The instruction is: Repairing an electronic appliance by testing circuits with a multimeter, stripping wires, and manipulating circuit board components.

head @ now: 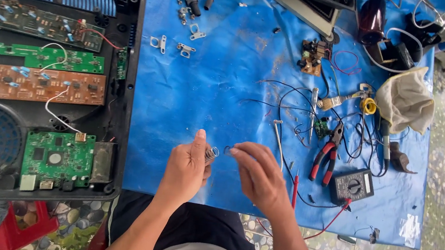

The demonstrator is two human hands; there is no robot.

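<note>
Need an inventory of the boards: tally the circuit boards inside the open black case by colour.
In the open black case:
Dark green board: 1
Bright green boards: 2
Brown board: 1
Total: 4

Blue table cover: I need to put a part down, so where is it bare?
The blue cover is bare between the open black case and the tangled wires, below the metal brackets. Crowded right: pliers, multimeter, cloth.

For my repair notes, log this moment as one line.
left hand: pinching small metal spring | right hand: fingertips pinched by spring | surface: blue tarp | nearby: red-handled pliers, multimeter
</note>
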